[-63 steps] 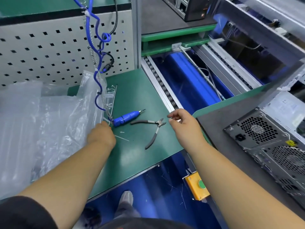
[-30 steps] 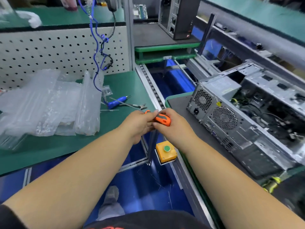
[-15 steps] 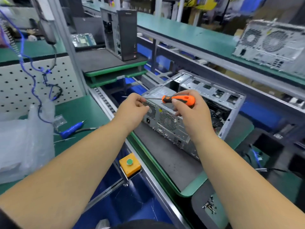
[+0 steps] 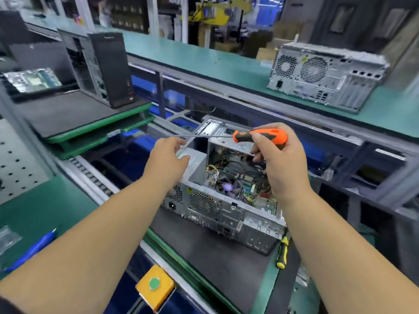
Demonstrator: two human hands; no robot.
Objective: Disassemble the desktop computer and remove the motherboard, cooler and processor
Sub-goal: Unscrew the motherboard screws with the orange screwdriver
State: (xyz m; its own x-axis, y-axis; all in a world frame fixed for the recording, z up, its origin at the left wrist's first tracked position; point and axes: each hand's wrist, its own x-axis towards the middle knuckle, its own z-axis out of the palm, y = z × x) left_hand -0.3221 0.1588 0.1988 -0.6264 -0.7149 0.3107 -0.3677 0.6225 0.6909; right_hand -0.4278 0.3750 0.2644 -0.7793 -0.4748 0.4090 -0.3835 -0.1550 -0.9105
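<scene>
The right hand (image 4: 275,159) is gripping an orange screwdriver (image 4: 259,136), the left hand (image 4: 169,159) apparently pinching its shaft, over the open desktop computer (image 4: 223,200) lying on the table (image 4: 226,264); motherboard seemingly still inside.

1. The screwdriver (image 4: 260,136) you hold has a smooth orange and black plastic handle and a thin, shiny metal rod.
2. The computer case (image 4: 226,211) is dull grey metal full of little holes.
3. The mat (image 4: 215,252) under it looks dark, matt and soft.
4. The workbench (image 4: 45,207) top is smooth green.
</scene>
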